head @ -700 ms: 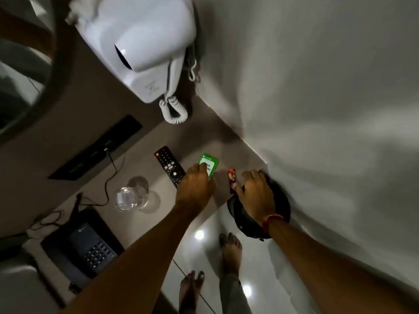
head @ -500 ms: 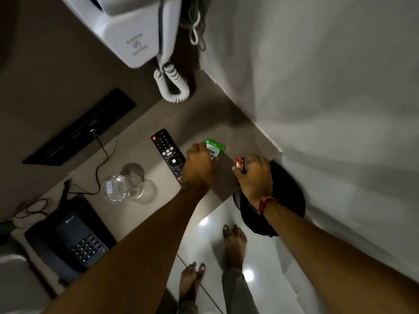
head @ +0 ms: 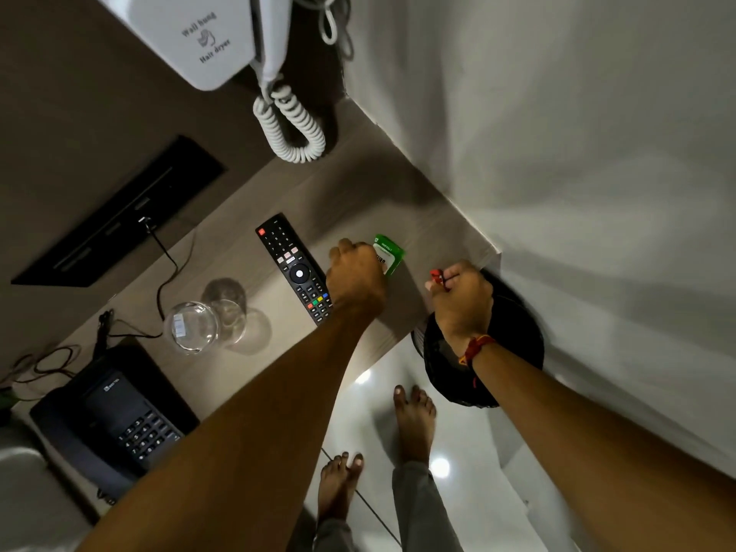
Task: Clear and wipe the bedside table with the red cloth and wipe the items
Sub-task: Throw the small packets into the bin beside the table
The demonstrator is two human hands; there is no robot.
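Observation:
My left hand (head: 356,278) is closed around a small green packet (head: 392,253) at the right part of the pale wooden bedside table (head: 358,197). My right hand (head: 462,300) grips a small red wrapper (head: 437,276) at the table's right front corner, above a black round bin (head: 513,340) on the floor. A black TV remote (head: 294,268) lies just left of my left hand. No red cloth shows in this view.
Two clear glasses (head: 199,326) stand left of the remote. A dark desk phone (head: 115,424) sits at the table's left end with cables (head: 167,272). A white wall-hung hair dryer (head: 203,37) with coiled cord (head: 290,125) hangs above. White wall at right; my bare feet (head: 414,424) on glossy tiles.
My right hand has picked the red wrapper up off the table and drawn it toward the bin. My left hand has closed on the green packet. The view tilted down.

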